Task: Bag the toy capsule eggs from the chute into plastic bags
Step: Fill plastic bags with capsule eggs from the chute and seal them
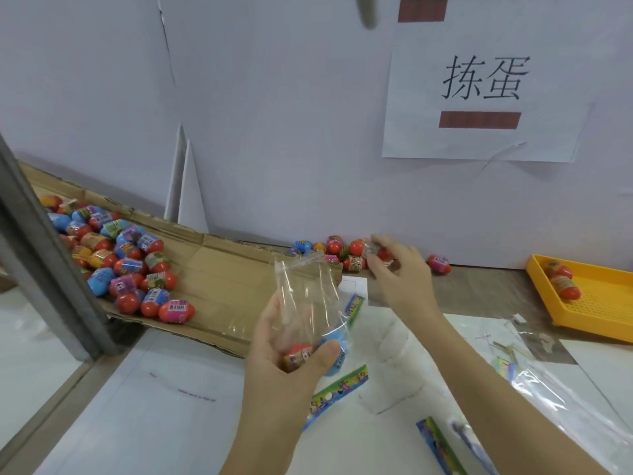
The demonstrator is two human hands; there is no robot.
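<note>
My left hand [287, 358] grips a clear plastic bag [308, 296] from below, mouth up; a red egg [297, 356] and a blue egg [337, 344] lie at its bottom. My right hand [397, 272] pinches a red capsule egg [380, 252] at the low end of the cardboard chute [219, 269], beside a small cluster of eggs [337, 252] against the wall. A large pile of coloured eggs [116, 262] sits higher up the chute at left.
A yellow perforated tray [603, 303] at right holds two red eggs. Colourful header cards [339, 392] and loose clear bags [561, 389] lie on the white table. A grey metal post [51, 255] stands at left. A white wall with a paper sign [483, 84] rises behind.
</note>
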